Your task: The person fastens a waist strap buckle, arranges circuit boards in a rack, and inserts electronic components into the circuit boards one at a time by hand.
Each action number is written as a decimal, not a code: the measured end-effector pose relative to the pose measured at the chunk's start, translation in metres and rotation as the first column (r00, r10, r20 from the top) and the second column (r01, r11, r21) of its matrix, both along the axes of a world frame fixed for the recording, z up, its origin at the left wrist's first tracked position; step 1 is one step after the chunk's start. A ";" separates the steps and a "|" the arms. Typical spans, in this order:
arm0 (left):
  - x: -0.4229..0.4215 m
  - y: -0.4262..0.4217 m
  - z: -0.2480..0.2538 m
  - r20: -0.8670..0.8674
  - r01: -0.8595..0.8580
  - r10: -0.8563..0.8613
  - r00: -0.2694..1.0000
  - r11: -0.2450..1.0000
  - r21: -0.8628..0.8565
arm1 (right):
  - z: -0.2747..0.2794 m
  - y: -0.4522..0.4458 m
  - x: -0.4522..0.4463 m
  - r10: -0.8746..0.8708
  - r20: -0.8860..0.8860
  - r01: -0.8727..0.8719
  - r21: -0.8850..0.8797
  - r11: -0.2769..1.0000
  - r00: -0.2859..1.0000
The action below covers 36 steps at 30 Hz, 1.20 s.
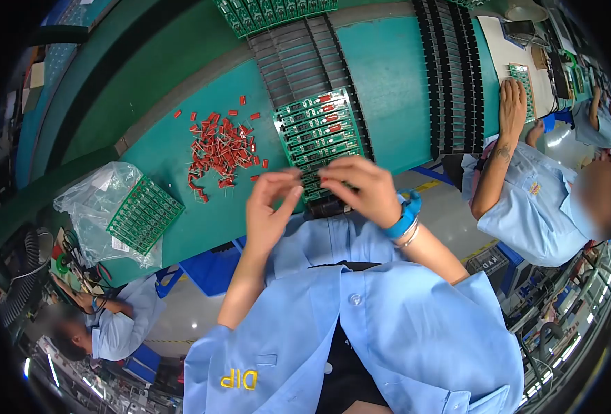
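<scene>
A green circuit board panel (317, 141) lies in front of me on a black slotted conveyor rack (297, 58), with a few red capacitors seated along its upper strips. My right hand (367, 192), with a blue wrist strap (407, 210) at the wrist, is over the panel's near end, pinching a small red capacitor (324, 180). At the panel's lower left edge, my left hand (269, 205) has thumb and forefinger drawn together; anything between those fingertips is too small to make out. A loose pile of red capacitors with wire leads (219, 150) is spread to the left.
Another panel of green boards (145, 215) rests on a clear plastic bag (88, 200) at left. More boards (274, 12) sit at the rack's far end. A second black rack (450, 83) runs to the right, where a co-worker's hand (512, 107) touches a board.
</scene>
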<state>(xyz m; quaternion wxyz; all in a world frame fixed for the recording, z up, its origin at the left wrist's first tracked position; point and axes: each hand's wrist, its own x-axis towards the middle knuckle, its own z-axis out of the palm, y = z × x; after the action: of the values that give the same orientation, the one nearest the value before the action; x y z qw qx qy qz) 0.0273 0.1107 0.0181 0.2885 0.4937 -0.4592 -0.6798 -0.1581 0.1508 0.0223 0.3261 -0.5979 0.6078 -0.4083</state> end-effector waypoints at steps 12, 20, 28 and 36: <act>0.024 -0.008 -0.048 0.822 0.572 0.147 0.550 0.650 -0.500 | -0.037 -0.017 -0.049 0.004 -0.485 -0.092 -0.158 0.983 0.875; 0.022 -0.016 -0.057 0.795 0.574 0.148 0.588 0.616 -0.539 | -0.035 -0.018 -0.047 0.007 -0.484 -0.078 -0.128 0.989 0.875; 0.031 -0.020 -0.058 0.734 0.533 0.021 0.678 0.674 -0.511 | -0.026 -0.027 -0.044 0.065 -0.570 -0.120 -0.059 0.991 0.819; 0.027 -0.009 -0.025 0.323 -0.010 0.102 0.941 0.961 -0.276 | -0.025 -0.027 -0.046 0.058 -0.540 -0.121 -0.083 0.989 0.840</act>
<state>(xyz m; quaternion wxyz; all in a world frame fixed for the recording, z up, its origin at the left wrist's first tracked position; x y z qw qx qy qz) 0.0539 0.1016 -0.0068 0.2903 0.5709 -0.5754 -0.5085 -0.2044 0.1236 -0.0027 0.1275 -0.7333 0.6219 -0.2431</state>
